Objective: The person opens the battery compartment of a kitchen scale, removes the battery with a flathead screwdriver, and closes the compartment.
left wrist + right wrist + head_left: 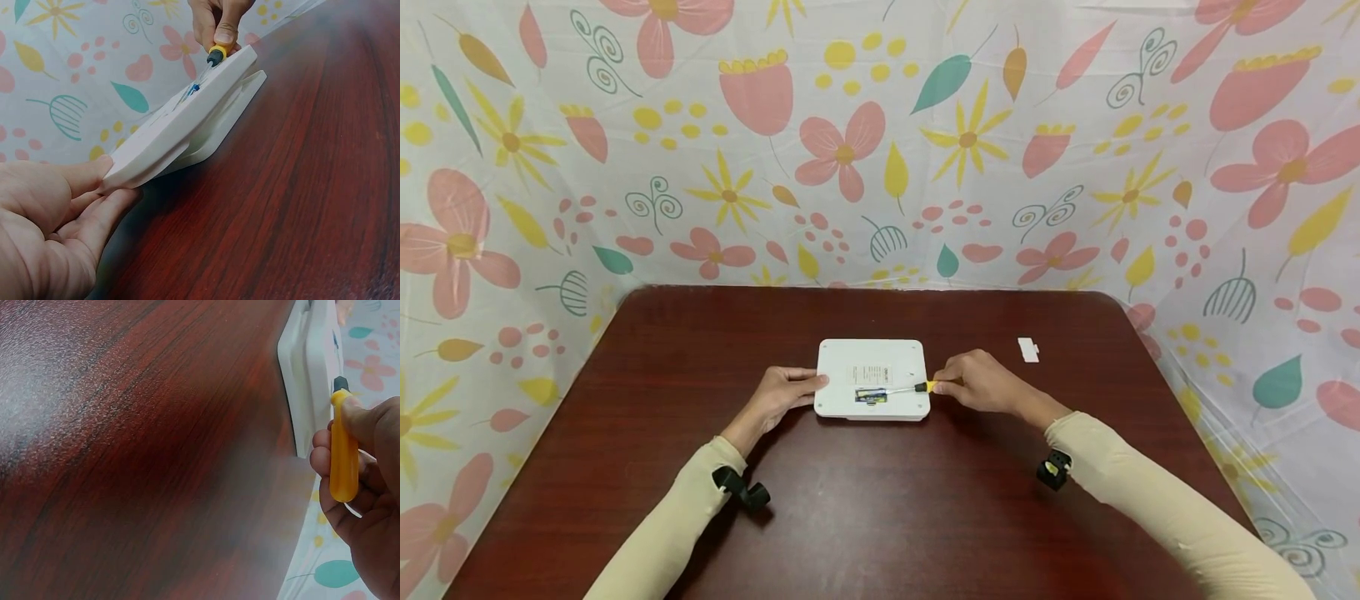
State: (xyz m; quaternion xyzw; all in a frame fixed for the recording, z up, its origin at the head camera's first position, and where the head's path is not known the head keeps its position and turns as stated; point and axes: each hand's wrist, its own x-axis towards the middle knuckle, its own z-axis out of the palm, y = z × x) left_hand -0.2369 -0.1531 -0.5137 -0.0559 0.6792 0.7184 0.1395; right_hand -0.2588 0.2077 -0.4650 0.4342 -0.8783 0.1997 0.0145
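A white, flat, rounded device (835, 358) lies with its labelled back up on the table. Two batteries (871, 395) show in its open compartment. My left hand (781, 394) pinches the device's left edge, thumb on top and fingers below, as the left wrist view also shows. A screwdriver (344, 456) with a yellow handle and black collar is gripped by my right hand (981, 382) at the device's right side. Its metal shaft (901, 389) reaches left over the back, the tip right at the batteries.
A small white battery cover (1028, 350) lies on the dark red wooden table (880, 517), right of the device and beyond my right hand. Flower-printed cloth (880, 167) hangs behind and at both sides of the table.
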